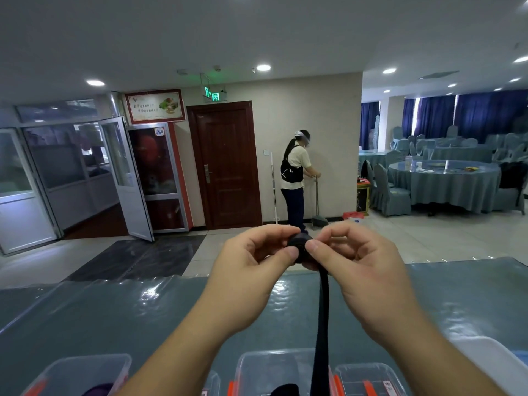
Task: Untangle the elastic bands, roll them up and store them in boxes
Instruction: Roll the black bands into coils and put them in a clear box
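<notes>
A black elastic band [322,315] hangs straight down from a small rolled coil [300,247] held up at chest height over the table. My left hand [251,267] pinches the coil from the left with thumb and fingers. My right hand [360,267] pinches it from the right, thumb on the front of the roll. The band's loose end drops toward a clear plastic box [274,370] with red clasps at the near edge, where something black lies inside.
More clear boxes stand along the near edge: one at the left [80,372] with something purple, one at the right [368,378]. The grey-green table [114,315] spreads ahead. A person [295,178] sweeps by the far wall. Round tables [445,181] with chairs stand at the right.
</notes>
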Available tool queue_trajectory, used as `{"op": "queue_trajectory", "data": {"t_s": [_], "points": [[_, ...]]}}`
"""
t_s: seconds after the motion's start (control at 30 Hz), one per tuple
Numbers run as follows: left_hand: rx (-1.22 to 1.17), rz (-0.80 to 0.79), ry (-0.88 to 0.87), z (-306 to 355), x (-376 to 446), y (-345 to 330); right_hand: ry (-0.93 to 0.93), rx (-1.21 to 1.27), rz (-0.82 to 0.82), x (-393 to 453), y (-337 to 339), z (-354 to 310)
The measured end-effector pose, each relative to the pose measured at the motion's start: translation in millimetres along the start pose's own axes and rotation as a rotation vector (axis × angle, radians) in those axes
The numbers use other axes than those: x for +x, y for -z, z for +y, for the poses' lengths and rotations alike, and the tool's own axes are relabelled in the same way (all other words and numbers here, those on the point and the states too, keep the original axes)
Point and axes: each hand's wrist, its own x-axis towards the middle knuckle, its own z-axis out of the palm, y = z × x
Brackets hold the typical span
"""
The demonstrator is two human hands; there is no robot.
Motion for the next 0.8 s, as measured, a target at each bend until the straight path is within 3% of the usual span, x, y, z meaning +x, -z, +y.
{"op": "queue_trajectory", "data": {"t_s": [0.2,0.33,0.43,0.57,0.67,0.8], "points": [[-0.347,0.026,0.138,-5,-2,-8,0.065,-0.014,0.034,-2,-2,4],[-0.098,-0.132,0.161,4,0,6,0.071,-0.182,-0.113,-1,6,0],[0.028,-0.182,0.149,14,4,15,0.038,-0.158,-0.139,-2,5,-2],[-0.27,-0.105,0.242,13,2,9,0.077,-0.023,-0.026,-4,1,3],[-0.386,-0.108,0.273,5,-1,6,0.077,-0.073,-0.064,-3,4,2],[0.051,-0.203,0.163,7,1,17,0.08,-0.323,-0.222,1,12,-8]]}}
